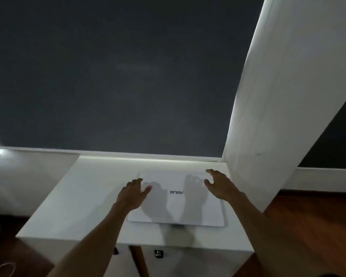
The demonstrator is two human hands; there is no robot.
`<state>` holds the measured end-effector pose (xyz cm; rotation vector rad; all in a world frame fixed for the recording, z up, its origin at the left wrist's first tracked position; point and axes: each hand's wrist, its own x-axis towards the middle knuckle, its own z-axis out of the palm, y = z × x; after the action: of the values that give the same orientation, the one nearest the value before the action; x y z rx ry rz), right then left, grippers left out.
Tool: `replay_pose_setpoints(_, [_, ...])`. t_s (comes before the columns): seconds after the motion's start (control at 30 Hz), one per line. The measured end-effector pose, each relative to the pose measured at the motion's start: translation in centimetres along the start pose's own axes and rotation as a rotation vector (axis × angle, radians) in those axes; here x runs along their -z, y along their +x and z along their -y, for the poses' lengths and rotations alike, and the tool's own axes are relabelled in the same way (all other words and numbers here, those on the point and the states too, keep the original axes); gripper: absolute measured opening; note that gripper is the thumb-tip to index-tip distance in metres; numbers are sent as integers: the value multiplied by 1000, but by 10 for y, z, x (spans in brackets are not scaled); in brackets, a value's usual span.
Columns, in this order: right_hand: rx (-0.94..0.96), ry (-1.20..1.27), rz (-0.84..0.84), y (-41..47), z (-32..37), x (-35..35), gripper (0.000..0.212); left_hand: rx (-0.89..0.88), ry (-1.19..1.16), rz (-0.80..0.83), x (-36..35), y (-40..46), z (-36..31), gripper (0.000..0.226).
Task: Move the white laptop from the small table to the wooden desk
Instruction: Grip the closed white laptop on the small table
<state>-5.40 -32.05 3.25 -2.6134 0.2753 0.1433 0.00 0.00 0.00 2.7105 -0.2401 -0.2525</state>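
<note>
Fingers (pixel 137 181) of left hand (pixel 131 195) spread apart, empty, poised over left edge of white laptop (pixel 178 208); contact can't be told. Right hand (pixel 221 185) likewise splayed, holding nothing, above laptop's right side. Both cast shadows on the lid. Laptop closed, flat, logo upside down, lower centre of frame, on white worktop (pixel 84 200) toward its right half. Dark blind (pixel 118 72) fills upper frame; white pillar (pixel 278 106) right; wooden floor (pixel 308 236) lower right.
</note>
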Motion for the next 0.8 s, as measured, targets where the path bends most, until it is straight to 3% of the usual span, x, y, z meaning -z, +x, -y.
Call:
replay_pose_setpoints(0.3, [-303,-37,187,5,-26,-45,69,155,-122,125,-24,6,9,92])
replay_pose_setpoints(0.6, [-627,186,87,25,-19,-62,94,375,-291,163,-29,32,10,115])
replay_pose_setpoints(0.8, [-639,344,43,24,-17,-64,91,483,-415,84,-27,36,11,99])
